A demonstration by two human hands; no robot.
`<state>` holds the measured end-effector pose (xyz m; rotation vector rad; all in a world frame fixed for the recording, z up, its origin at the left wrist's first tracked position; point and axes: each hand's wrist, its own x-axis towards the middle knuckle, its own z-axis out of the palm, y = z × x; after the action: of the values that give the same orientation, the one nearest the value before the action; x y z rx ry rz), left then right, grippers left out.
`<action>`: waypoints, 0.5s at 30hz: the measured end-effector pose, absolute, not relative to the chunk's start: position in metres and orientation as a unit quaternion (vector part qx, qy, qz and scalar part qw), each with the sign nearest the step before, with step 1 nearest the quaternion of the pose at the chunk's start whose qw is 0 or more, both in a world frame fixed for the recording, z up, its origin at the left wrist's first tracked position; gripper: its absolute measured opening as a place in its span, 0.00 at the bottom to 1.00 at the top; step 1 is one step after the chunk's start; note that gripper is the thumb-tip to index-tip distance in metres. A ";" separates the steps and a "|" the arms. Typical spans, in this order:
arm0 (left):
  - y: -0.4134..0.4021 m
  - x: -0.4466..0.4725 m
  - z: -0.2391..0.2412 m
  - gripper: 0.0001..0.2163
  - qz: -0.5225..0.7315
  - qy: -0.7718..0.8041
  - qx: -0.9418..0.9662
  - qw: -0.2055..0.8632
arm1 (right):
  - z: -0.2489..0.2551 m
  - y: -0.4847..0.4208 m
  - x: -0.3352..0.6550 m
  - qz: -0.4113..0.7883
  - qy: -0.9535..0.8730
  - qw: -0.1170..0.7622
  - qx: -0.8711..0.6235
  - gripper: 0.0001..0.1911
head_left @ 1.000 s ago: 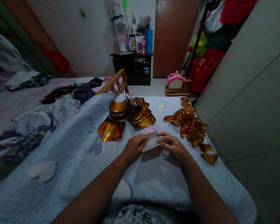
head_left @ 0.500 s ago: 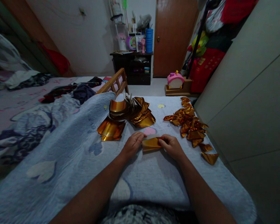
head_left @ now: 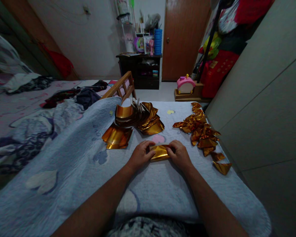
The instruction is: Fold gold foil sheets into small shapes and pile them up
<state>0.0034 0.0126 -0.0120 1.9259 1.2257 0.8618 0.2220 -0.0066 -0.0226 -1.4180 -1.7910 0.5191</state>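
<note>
Between my two hands, just above the blue blanket, is a sheet of gold foil paper (head_left: 160, 153), bent over into a narrow strip. My left hand (head_left: 141, 154) pinches its left end with thumb and fingers. At the other end, my right hand (head_left: 179, 153) grips the paper, thumb in front. Beyond my left hand lies a fanned pile of flat gold foil sheets (head_left: 119, 135), some curled with white backs showing. To the right of my right hand, several folded gold foil pieces (head_left: 207, 141) lie in a loose row.
The blue blanket (head_left: 88, 184) spreads under everything, over a surface with a rounded right edge. A wooden rail (head_left: 118, 86) stands at the far left corner. Rumpled clothes (head_left: 86, 98) lie on a bed at left. A pale cabinet (head_left: 266, 98) runs along the right.
My left fingers have closed on the left end of the foil paper, thumb now in front. The paper has turned so its face shines brighter. The piles have not moved.
</note>
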 end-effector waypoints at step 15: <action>0.012 0.003 -0.016 0.16 0.369 0.453 0.652 0.483 | -0.027 -0.007 0.225 0.219 -0.664 0.437 -0.567 0.20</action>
<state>0.0034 0.0123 -0.0163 1.5873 1.1045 0.8990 0.2252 -0.0066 -0.0274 -1.4091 -1.6506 0.5435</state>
